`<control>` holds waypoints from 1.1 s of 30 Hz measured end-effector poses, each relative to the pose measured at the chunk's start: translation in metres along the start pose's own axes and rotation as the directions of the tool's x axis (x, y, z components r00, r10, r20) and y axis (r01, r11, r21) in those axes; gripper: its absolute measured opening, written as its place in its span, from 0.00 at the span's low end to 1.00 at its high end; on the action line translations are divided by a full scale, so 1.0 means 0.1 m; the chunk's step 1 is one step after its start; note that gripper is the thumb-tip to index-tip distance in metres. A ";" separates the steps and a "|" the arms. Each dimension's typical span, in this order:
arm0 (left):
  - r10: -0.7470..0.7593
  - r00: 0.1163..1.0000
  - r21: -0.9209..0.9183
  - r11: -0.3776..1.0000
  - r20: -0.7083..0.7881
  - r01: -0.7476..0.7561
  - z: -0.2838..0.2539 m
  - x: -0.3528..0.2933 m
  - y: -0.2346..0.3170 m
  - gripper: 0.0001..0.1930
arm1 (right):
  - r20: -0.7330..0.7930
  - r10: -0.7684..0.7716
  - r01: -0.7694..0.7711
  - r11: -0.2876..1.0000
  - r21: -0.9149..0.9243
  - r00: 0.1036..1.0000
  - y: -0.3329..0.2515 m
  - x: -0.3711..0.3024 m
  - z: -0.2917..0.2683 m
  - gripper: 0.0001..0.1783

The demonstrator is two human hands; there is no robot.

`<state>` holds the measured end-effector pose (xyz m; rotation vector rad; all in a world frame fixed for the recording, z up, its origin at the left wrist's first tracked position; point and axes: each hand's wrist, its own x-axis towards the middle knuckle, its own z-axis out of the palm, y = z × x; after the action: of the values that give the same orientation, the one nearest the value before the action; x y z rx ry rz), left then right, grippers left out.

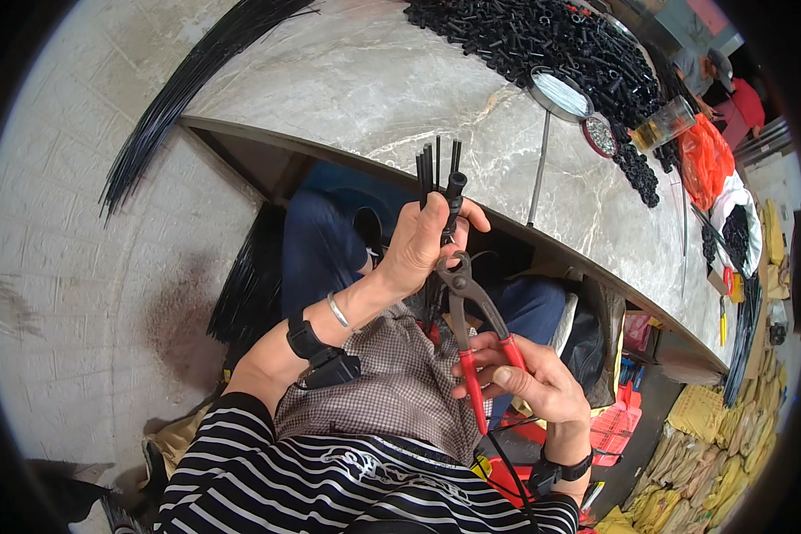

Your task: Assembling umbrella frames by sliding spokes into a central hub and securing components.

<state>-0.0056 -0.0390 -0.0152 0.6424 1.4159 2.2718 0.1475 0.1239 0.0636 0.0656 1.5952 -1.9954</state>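
Note:
My left hand point(409, 249), with a silver bracelet at its wrist, is closed around several thin black rods point(428, 165) and a short black tubular piece point(455, 189). Their upper ends stick up past my fingers. In my right hand point(543, 387) is a pair of pincers point(463, 298) with red handles, gripped with the handles spread apart. The pincers' head is close below the left hand's fingers, by the lower end of the tubular piece. Whether the jaws touch it, I cannot tell. A checked cloth point(374, 392) covers my lap under both hands.
Ahead, a marbled table point(347, 80) carries a heap of black tubular pieces point(543, 40), a long-handled round pan point(562, 94), a red dish of small metal bits point(599, 137) and a plastic jar point(663, 125). Long black rods point(182, 98) overhang its left end. Another person point(743, 111) is far right.

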 end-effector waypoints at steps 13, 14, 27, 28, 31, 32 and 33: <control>0.017 0.997 0.119 0.993 -0.076 -0.007 0.05 -0.08 0.10 0.45 | -0.023 0.073 -0.070 0.992 0.103 0.997 -0.04 0.03 -0.02 0.21; 0.022 0.997 0.115 0.993 -0.072 -0.013 0.04 -0.08 0.09 0.45 | -0.006 0.069 -0.068 0.994 0.081 0.998 -0.04 0.03 -0.03 0.20; 0.066 0.997 0.148 0.987 -0.038 -0.060 0.01 -0.10 0.05 0.45 | -0.022 0.077 -0.075 0.993 0.096 0.997 -0.06 0.01 0.06 0.15; 0.059 0.998 0.145 0.988 -0.027 -0.054 0.01 -0.10 0.04 0.45 | -0.048 0.087 -0.084 0.994 0.069 0.995 -0.08 0.01 0.08 0.16; 0.061 0.998 0.161 0.985 -0.022 -0.057 0.01 -0.09 0.06 0.45 | -0.059 0.109 -0.107 0.994 0.038 0.992 -0.04 0.01 0.04 0.18; 0.074 0.997 0.181 0.981 -0.027 -0.068 0.01 -0.09 0.06 0.45 | -0.043 0.121 -0.119 0.992 0.032 0.992 -0.02 0.00 0.02 0.20; 0.073 0.997 0.181 0.981 -0.027 -0.067 0.02 -0.09 0.06 0.45 | -0.043 0.121 -0.119 0.992 0.033 0.992 -0.04 0.01 0.03 0.20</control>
<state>0.0025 -0.0443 -0.0108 0.7230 1.6533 2.2335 0.1463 0.1209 0.0676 0.2152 1.5508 -1.9382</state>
